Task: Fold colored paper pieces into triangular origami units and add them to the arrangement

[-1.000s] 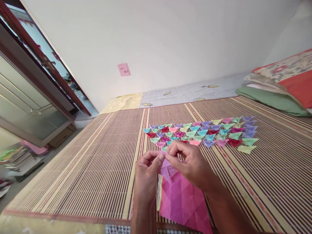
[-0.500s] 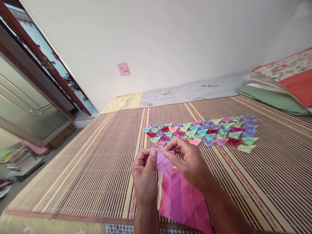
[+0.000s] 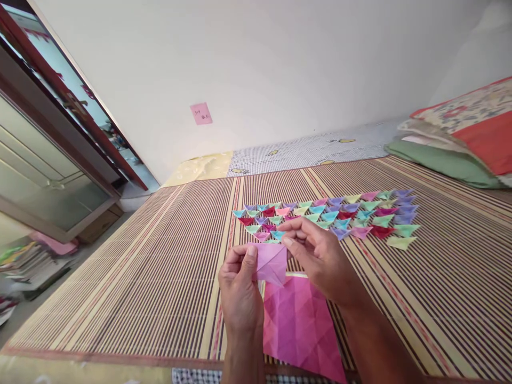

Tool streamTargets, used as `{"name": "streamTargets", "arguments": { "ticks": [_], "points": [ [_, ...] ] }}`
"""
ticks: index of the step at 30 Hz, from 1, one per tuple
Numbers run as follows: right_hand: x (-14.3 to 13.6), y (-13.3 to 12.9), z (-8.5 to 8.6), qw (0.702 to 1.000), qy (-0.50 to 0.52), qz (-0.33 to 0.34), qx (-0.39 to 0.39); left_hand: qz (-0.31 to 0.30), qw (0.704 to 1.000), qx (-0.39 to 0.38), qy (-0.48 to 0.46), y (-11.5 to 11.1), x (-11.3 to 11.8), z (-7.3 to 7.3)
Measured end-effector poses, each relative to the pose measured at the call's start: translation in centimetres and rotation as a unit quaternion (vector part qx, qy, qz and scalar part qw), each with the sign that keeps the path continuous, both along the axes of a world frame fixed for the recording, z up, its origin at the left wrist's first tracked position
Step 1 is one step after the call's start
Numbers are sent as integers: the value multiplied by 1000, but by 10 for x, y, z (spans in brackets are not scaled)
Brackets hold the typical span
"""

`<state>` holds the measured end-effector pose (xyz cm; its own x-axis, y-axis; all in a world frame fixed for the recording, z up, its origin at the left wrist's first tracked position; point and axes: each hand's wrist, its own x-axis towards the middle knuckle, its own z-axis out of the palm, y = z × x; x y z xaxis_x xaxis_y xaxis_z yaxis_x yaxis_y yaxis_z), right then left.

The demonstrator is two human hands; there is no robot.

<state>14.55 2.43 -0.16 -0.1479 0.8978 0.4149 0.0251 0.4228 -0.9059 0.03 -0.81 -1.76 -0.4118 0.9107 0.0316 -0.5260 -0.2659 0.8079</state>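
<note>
Pink paper (image 3: 272, 264) pinched in the left hand's grip (image 3: 253, 261), magenta sheets (image 3: 302, 325) beneath, boats (image 3: 330, 216) beyond.

Magenta sheet (image 3: 302, 325); mat (image 3: 152, 266) striped tan and dark.

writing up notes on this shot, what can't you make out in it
- Head view: the left hand's fingertips behind the pink-violet paper, hidden by it.
- Head view: whether the right hand touches that paper; too small to tell.
- Head view: the writing on the wall note, too small.
- Head view: the floral cloth's far end, cut off by the right edge.
</note>
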Motion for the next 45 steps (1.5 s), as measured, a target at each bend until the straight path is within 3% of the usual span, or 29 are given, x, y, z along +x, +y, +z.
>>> {"name": "streamTargets", "arguments": {
  "ticks": [5, 10, 12, 21, 26, 30, 34, 38, 45],
  "points": [
    [7, 1, 5, 999, 18, -30, 17, 16, 1000, -9, 24, -1, 1, 1],
    [-5, -4, 7, 997, -43, 58, -32, -32, 996, -10, 82, -5, 3, -1],
    [-11, -5, 6, 996, -37, 64, -41, -53, 995, -5, 81, -4, 4, -2],
    [-15, 2, -5, 998, 32, -43, -21, -83, 994, -29, 67, -3, 6, -1],
    [-12, 3, -4, 998, 22, -55, -7, -54, 989, -17, 133, -5, 3, -5],
    [-6, 5, -2, 998, 19, -60, 2, -88, 989, -9, 121, -4, 2, -3],
    [-2, 3, 1, 1000, -6, 9, -5, -126, 982, -4, 141, -5, -5, 4],
    [-5, -3, 6, 995, -42, 92, -11, -113, 978, -13, 172, -8, -13, 9],
    [-9, 0, 0, 993, -51, 89, -52, -71, 993, -10, 96, -6, -12, 7]
  ]
}}
